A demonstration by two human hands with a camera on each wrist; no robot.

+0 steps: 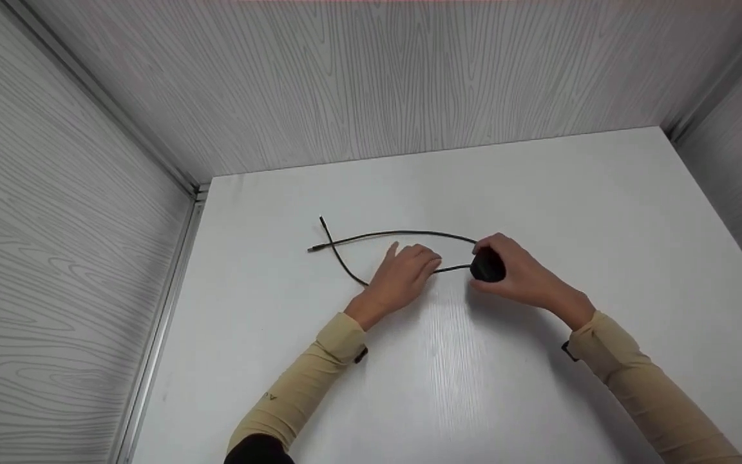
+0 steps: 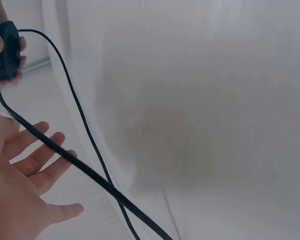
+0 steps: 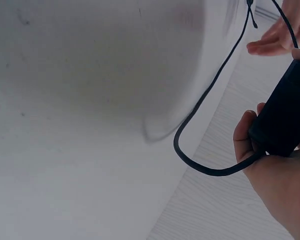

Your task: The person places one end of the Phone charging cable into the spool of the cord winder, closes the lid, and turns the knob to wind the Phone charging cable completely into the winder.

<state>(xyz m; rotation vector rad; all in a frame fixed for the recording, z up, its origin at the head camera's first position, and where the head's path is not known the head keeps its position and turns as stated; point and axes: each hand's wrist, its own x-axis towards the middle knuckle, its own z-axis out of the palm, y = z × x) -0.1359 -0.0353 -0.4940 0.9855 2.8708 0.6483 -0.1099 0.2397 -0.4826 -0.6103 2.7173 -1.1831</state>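
My right hand (image 1: 525,274) grips a black block-shaped device (image 1: 488,265), fingers on its far side and thumb on its near side. Two thin black cables run leftward from the block: an upper cable (image 1: 403,232) in a long arc, and a lower cable (image 1: 453,268) that passes below my left hand (image 1: 403,276). In the left wrist view the cable (image 2: 97,177) crosses the palm, while the fingers (image 2: 52,172) are extended and spread. The right wrist view shows the block (image 3: 285,110) cradled between fingers and thumb, with a cable (image 3: 215,172) curving from its end.
Both cables cross near their free ends at the left, one ending in a plug (image 1: 314,249) and the other in a thin tip (image 1: 321,220). A white table (image 1: 268,361) lies below, with wood-grain panels (image 1: 371,84) behind and at both sides.
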